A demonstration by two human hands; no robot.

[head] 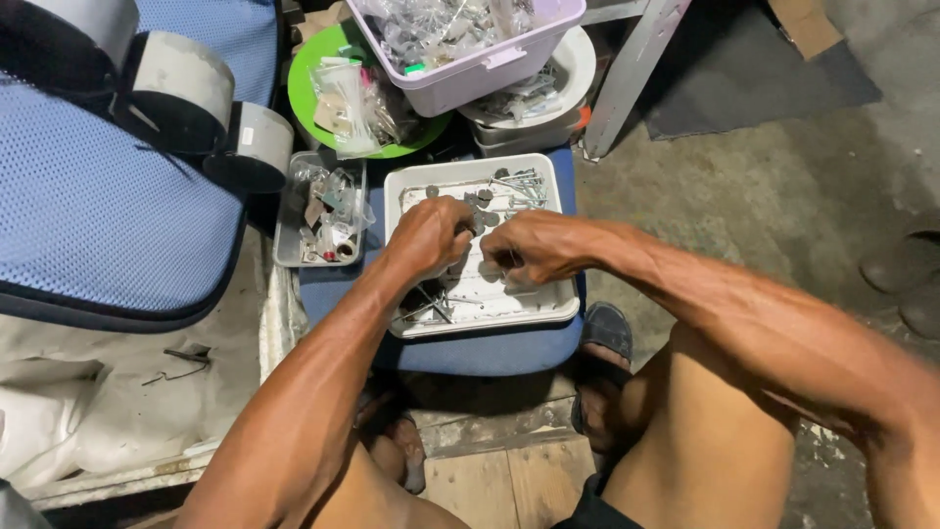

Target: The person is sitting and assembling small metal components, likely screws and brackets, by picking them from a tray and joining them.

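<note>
Seated low, bare knees apart, both arms stretched down over a shallow white square plastic tray (560,306) resting on a blue padded stool top (490,353). Left hand (428,238) curled knuckles-up above the tray's middle, fingers bent inward on something too small and hidden to name. Right hand (534,245) just beside it, likewise curled, fingertips pinched together near the left; whether anything sits between them cannot be told. Scattered across the tray floor: small grey metal discs and thin pins (509,186), dull and matte, some with round flat heads, more slender rods near the lower left corner. Left of the tray, a clear rectangular plastic box (321,211) with crinkled bags and small parts. Behind, a bright green round plate (308,93) under glossy clear bags, and a pale lilac plastic tub (470,73) heaped with bagged hardware. At far left, a blue mesh-weave seat cushion (98,216). Rough grey concrete floor (783,186) to the right.
</note>
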